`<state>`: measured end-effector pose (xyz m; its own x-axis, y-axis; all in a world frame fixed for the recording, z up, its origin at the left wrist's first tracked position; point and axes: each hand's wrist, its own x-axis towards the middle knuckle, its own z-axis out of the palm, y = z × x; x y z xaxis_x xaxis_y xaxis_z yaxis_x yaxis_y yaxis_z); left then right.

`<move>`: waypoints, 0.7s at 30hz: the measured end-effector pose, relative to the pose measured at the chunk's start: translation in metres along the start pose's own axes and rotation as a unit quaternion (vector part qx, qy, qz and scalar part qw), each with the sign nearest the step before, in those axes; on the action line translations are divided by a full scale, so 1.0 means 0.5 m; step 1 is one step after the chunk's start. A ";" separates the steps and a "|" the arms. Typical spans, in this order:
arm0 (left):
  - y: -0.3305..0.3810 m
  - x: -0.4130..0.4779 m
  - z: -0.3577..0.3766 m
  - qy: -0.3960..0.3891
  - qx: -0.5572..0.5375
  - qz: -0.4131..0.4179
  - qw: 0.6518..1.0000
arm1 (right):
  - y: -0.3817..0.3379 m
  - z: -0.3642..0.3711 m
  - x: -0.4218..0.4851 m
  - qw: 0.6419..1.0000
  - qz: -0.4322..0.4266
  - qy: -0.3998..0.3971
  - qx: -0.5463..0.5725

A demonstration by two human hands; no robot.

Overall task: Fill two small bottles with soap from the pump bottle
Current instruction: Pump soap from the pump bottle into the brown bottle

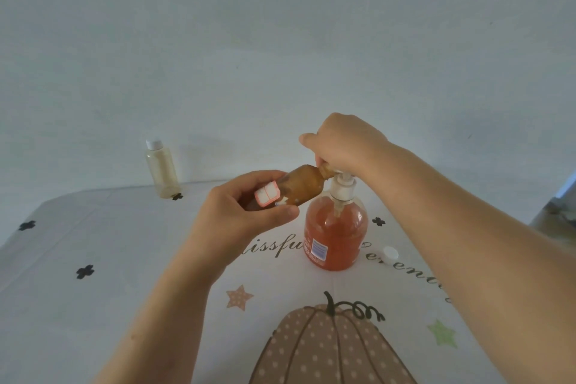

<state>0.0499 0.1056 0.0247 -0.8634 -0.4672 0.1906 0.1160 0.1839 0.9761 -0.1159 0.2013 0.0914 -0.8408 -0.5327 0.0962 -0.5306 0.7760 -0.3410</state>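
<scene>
Two small bottles are out. One, the brown bottle (304,185), is gripped in the left hand (249,209), fingers and thumb wrapped round its labelled body, tipped nearly on its side with its open neck up against the spout. The other, a capped pale bottle (162,170), stands upright alone at the far left of the counter (124,259). One pump bottle (335,234) of orange soap stands mid-counter; the right hand (343,143) sits on its pump head, fingers curled down over it. One loose white cap (390,254) lies just to its right.
</scene>
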 end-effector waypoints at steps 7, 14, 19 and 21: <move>-0.001 0.000 0.001 0.002 0.000 -0.008 1.000 | -0.001 -0.003 -0.003 1.000 0.009 -0.021 0.017; -0.003 0.002 -0.001 -0.008 0.006 -0.018 1.000 | 0.012 0.022 0.004 0.999 0.019 -0.023 0.038; -0.007 0.003 -0.003 -0.008 0.023 -0.019 1.000 | 0.012 0.023 0.002 0.999 0.015 -0.020 0.036; -0.006 0.003 -0.002 -0.006 0.019 -0.017 1.000 | 0.010 0.017 0.001 0.999 0.014 -0.019 0.034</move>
<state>0.0490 0.1033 0.0219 -0.8726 -0.4626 0.1567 0.0691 0.2008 0.9772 -0.1180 0.2022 0.0818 -0.8496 -0.5250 0.0504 -0.4978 0.7668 -0.4053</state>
